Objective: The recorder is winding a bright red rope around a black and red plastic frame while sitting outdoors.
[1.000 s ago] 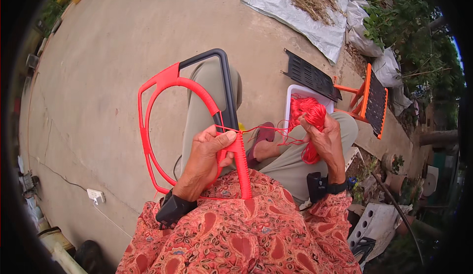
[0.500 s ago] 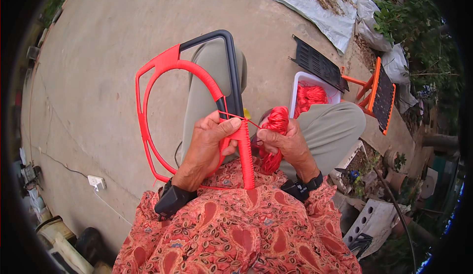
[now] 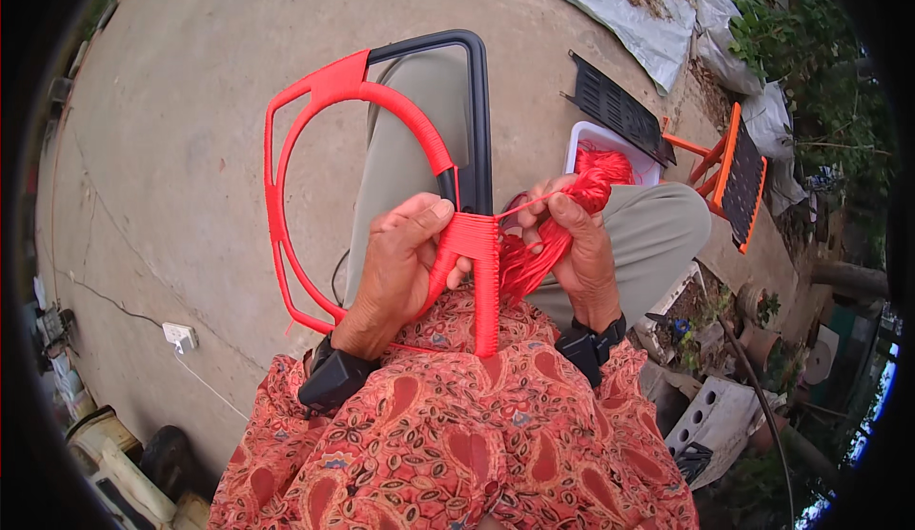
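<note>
A frame [image 3: 479,125] of black tubing, much of it wrapped in red cord, leans across my lap with a round loop inside its outer rim. My left hand [image 3: 396,249] grips it at the wrapped joint [image 3: 471,234], thumb on top and fingers curled behind. In my right hand [image 3: 589,258] is a loose skein of red cord [image 3: 593,185], its strands hanging down toward my lap. One taut strand runs from the skein, past my right fingertips, to the joint's upper edge. Part of the loop's tube beside my left thumb is bare black.
Beyond my right knee stands a white plastic bin [image 3: 573,152] with red cord in it. Next to it are a black slatted panel [image 3: 618,111] and an orange-framed folding stool [image 3: 732,177]. A power strip [image 3: 179,336] lies on the concrete at left; a perforated block [image 3: 713,425] sits at lower right.
My right hand has moved right and up, with its fingers opened out somewhat and the skein spread looser. The strand now lies round the joint's edge. The frame has shifted slightly up and right.
</note>
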`<state>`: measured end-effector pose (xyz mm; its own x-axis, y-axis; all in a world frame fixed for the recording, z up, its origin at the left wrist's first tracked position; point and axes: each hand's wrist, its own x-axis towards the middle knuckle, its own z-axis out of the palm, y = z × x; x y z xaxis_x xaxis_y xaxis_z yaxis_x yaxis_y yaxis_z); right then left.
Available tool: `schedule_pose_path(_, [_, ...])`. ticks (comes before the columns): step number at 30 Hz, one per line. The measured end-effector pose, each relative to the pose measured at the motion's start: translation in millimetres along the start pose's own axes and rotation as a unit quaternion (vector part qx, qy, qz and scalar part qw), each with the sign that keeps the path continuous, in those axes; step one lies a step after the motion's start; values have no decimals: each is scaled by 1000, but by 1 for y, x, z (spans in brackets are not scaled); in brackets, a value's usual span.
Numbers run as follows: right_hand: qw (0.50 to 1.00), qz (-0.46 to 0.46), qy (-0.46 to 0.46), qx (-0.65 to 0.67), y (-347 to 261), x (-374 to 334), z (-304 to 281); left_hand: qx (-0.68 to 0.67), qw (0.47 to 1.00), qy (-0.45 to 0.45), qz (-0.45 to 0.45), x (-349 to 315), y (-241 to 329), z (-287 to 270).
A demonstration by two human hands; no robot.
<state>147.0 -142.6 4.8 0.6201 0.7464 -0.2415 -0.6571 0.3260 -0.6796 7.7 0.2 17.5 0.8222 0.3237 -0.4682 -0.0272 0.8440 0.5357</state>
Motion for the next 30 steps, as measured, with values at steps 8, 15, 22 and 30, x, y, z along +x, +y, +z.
schedule_pose_path(8, [986,105,-123,37,-8,18,21,-28,999,-33,-11,-1,-3,-8])
schedule_pose_path(15, [953,233,-135,-140,-36,35,40,-49,999,-16,-9,0,-4,-5])
schedule_pose_path(22, [949,227,-131,-176,-38,35,40,-60,998,-9,19,3,-9,-7])
schedule_pose_path(30, [939,259,-145,-170,-43,38,39,-18,999,-36,23,4,-11,-9])
